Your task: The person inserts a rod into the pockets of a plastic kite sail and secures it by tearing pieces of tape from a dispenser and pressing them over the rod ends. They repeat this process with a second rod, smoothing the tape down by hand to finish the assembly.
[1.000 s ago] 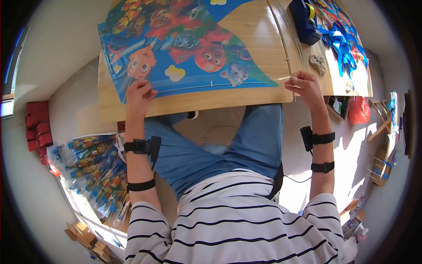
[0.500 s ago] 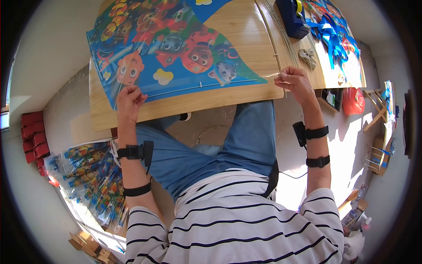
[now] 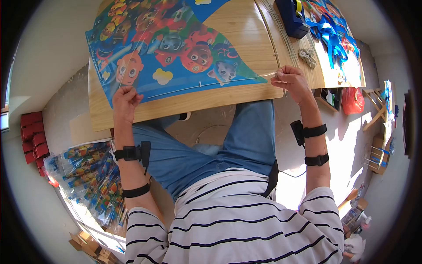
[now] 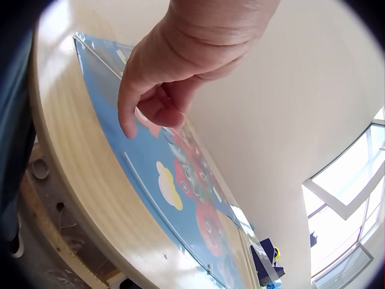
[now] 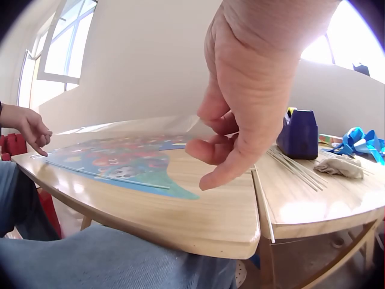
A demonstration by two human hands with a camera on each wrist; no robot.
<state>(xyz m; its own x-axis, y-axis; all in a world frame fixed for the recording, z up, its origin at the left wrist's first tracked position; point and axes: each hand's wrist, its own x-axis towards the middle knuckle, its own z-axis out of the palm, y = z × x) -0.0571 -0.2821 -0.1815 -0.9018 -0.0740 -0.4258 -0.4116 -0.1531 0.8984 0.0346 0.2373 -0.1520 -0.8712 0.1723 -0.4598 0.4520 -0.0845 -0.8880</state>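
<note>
A kite-like printed sheet (image 3: 162, 76) with cartoon figures on blue lies on the wooden table. A thin pale rod (image 3: 231, 81) runs along its near edge. My left hand (image 3: 125, 101) is over the near left corner, thumb and fingers pinching one end of a clear strip. My right hand (image 3: 293, 82) pinches the other end just beyond the sheet's pointed right tip. The clear strip (image 5: 150, 127) stretches between the hands, above the sheet in the right wrist view. Its transparency hides most of its outline in the head view.
A dark blue tape dispenser (image 3: 293, 20) stands at the far right, beside several thin rods (image 5: 295, 167) and a crumpled grey cloth (image 3: 307, 57). Blue ribbons (image 3: 329, 35) lie on the adjoining table. Bagged printed sheets (image 3: 90, 180) are stacked low at left.
The head view has shifted slightly, moving the table left in frame. Both hands keep their pinch, and lately they moved a little left and away from my body over the sheet.
</note>
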